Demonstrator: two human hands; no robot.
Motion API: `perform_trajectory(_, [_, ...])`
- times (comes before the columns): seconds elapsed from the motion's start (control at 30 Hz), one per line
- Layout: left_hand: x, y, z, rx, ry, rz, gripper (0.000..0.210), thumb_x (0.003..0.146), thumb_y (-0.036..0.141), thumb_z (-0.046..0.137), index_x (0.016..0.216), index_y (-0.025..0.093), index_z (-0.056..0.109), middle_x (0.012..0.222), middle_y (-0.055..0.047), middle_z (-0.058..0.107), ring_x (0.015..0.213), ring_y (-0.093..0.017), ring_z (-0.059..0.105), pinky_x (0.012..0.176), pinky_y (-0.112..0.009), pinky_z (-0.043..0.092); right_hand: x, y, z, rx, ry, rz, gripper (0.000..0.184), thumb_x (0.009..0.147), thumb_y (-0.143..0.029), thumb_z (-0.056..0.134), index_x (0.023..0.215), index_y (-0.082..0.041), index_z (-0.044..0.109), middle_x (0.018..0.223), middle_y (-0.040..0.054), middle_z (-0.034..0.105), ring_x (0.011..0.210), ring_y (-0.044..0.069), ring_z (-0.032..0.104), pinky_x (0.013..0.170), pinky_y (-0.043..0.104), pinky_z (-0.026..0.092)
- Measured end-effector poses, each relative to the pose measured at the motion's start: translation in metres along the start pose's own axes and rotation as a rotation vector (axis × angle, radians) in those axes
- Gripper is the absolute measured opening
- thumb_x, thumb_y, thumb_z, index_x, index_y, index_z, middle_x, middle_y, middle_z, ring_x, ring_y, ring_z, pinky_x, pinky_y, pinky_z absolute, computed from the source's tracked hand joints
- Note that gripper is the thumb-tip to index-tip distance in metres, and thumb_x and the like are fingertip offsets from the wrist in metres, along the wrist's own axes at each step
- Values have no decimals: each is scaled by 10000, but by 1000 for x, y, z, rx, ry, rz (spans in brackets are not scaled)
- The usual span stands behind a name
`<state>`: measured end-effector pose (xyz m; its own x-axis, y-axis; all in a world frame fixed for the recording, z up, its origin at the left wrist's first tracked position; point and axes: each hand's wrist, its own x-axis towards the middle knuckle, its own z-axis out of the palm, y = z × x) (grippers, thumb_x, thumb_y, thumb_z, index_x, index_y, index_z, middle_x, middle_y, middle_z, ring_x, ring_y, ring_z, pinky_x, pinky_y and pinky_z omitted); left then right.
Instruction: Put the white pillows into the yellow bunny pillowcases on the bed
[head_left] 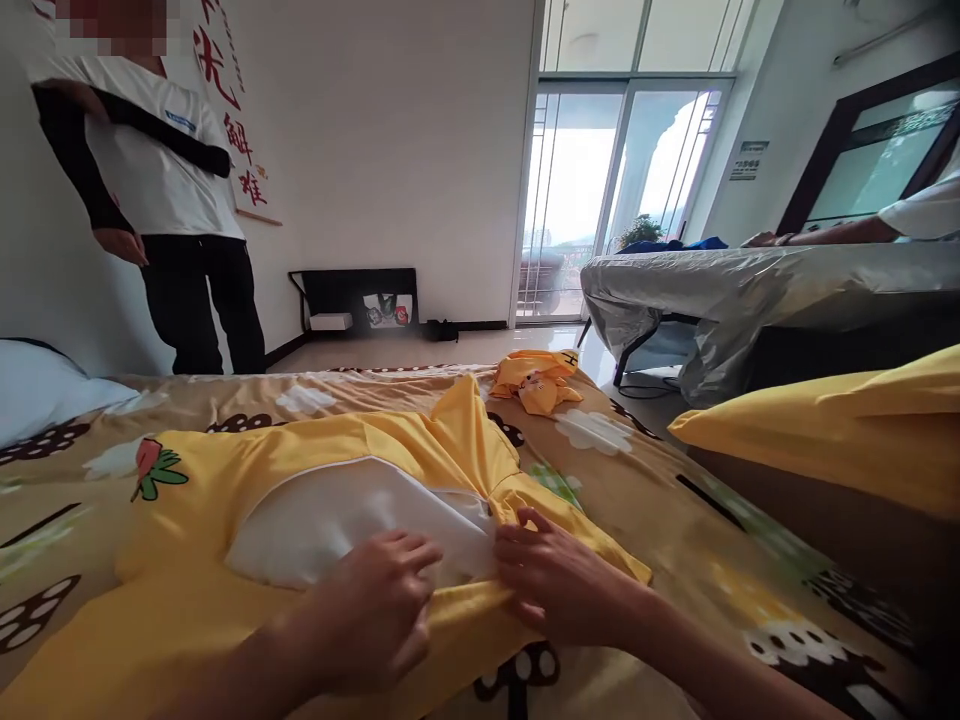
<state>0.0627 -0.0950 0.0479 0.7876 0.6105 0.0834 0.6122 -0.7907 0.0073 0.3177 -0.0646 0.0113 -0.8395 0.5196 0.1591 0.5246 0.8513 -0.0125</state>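
Right hand (551,575) pinches the yellow garment (210,490) lying on the patterned sheet (637,475); left hand (375,605) curls over its white panel (322,530), whether gripping I cannot tell. 1 person (165,190) stands beyond.

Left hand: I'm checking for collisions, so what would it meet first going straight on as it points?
Likely the bunched yellow cloth at the right hand. The left hand would cross the white panel; depth is unclear, so it might brush that first.
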Motion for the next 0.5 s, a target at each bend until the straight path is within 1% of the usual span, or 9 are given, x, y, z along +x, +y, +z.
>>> perform_trajectory(0.07, [43,-1,7,132,48,166,188,850,190,481,829,141,661,948,-112,656,949,-254,578,865,-377,434,-4,-1,-8,22,-57,-1,84,821,-247,565,873,-215,623,889,20,655,951,177,559,1006,341,307])
perform_trajectory(0.13, [83,-4,19,129,77,321,187,889,201,484,873,139,660,945,-83,673,946,-222,596,856,-341,454,-7,-3,-15,0,-98,14,140,819,-248,572,938,-209,633,959,41,674,997,199,568,1027,354,301])
perform_trajectory(0.2, [111,-6,34,85,126,418,190,917,243,493,882,152,656,927,-43,686,918,-178,612,816,-292,470,-11,-3,-21,-49,-139,48,215,808,-215,572,1012,-186,629,1016,73,677,1045,225,567,1045,380,296])
perform_trajectory(0.23, [119,-6,41,104,169,447,205,923,255,490,866,149,655,903,-41,688,892,-174,616,788,-294,474,-14,-3,-22,-77,-155,73,238,793,-182,568,1025,-173,625,1014,85,677,1046,232,572,1043,391,304])
perform_trajectory(0.3, [124,-5,53,210,275,514,229,928,213,465,825,135,654,849,-54,682,836,-185,612,742,-321,471,-22,-4,-23,-130,-171,110,250,761,-118,547,996,-166,616,968,86,677,1022,234,585,1027,410,328])
perform_trajectory(0.37, [119,-4,61,292,355,595,245,925,154,443,806,133,655,844,-61,681,827,-185,603,747,-328,460,-29,-5,-22,-181,-130,106,224,745,-80,519,927,-182,601,902,62,671,978,221,597,1004,409,354])
perform_trajectory(0.43, [114,-4,66,302,349,659,223,919,134,458,848,140,669,915,-57,695,907,-173,600,833,-303,448,-35,-7,-19,-243,-36,83,207,743,-58,494,869,-200,578,844,36,659,910,198,605,994,394,364])
perform_trajectory(0.5, [117,-3,69,306,282,664,186,910,144,495,908,134,681,980,-57,703,979,-175,597,912,-288,425,-39,-9,-16,-294,58,72,206,729,-46,490,832,-211,558,790,14,641,840,181,602,977,369,373])
